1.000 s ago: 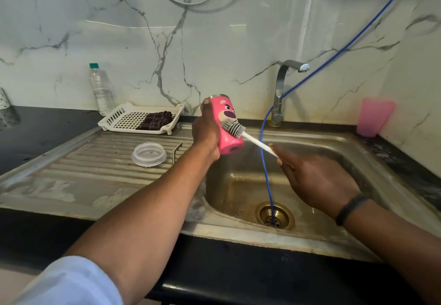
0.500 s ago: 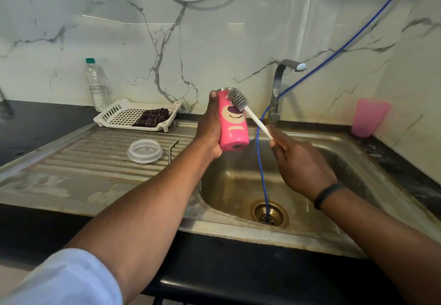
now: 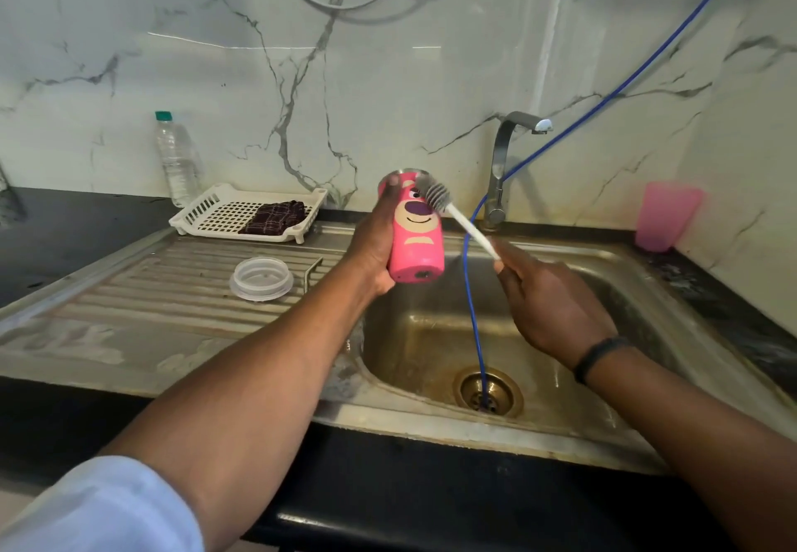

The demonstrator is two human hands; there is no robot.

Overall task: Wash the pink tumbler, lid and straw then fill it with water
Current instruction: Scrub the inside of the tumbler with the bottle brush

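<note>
The right hand [image 3: 556,305], nearer me over the sink [image 3: 647,292], pinches the bottle brush [image 3: 453,212] by its handle, slanting up-left. Its bristles touch the upper side of the pink tumbler [image 3: 416,234], which the left hand [image 3: 375,245] grips upright, mouth up.

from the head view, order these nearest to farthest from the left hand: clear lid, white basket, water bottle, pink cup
1. clear lid: on the draining board, just left of the left hand.
2. white basket: behind the lid, by the wall.
3. water bottle: farther left, against the wall.
4. pink cup: far right, beyond the sink.
</note>
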